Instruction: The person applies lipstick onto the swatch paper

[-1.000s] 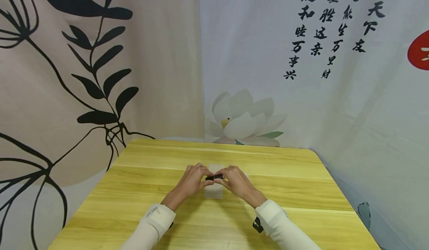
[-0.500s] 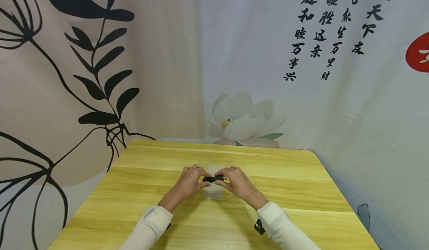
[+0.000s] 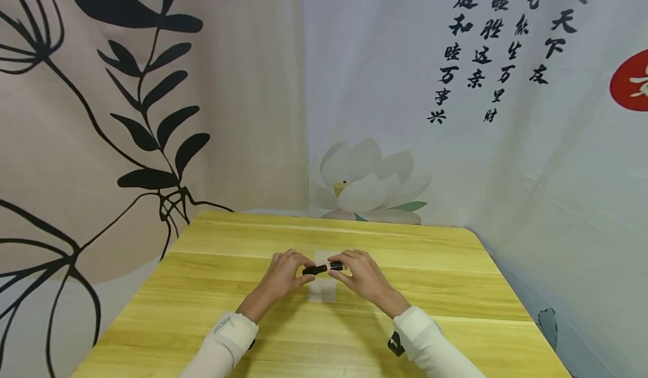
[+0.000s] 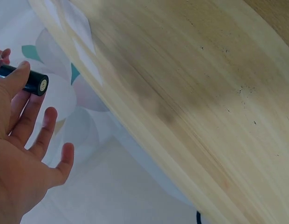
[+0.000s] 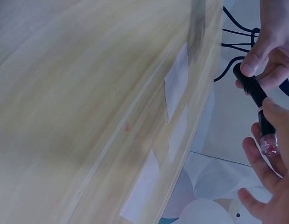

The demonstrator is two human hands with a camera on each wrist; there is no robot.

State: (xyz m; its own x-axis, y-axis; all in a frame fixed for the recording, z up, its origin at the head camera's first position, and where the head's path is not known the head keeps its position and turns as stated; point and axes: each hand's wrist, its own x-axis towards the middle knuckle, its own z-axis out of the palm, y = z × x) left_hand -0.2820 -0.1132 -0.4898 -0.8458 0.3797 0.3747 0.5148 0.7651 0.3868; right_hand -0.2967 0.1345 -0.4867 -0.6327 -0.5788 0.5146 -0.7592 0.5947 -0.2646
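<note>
**Holding a black tube [image 3: 315, 269] at its two ends**

1. Backdrop [image 3: 253, 113]. Fabric, printed with plants and writing; fills the upper half of the head view. Presumably hung to screen off the surroundings.

2. Table [image 3: 430, 288]. Yellow wood, lower centre of the head view.

3. Sleeves [image 3: 220, 341]. A pair, white, entering at the bottom edge; cuffs end at the wrists, which leaves the fingers free.

4. Right hand [image 3: 361, 271]. Right of centre. Thumb and fingers pinch the tube's right part; the outer fingers stand clear, probably because so slim a piece needs only a light grip.

5. Left hand [image 3: 284, 271]. Left of centre. Pinches the tube's left part between thumb and fingertips, the others spread away.

6. Slips [image 5: 142, 186]. White, three, on the table through the middle of the right wrist view. Perhaps laid as markers.

7. Tube. Centre of the head view, lifted over the table, slightly tilted. End holds seem meant to steady each part separately and keep the middle uncovered. Whether the parts are joined cannot be told.

8. Clear tip [image 5: 269, 145]. Tube's right end, reddish inside.

9. Label [image 4: 43, 86]. Round, pale, on the left end.
</note>
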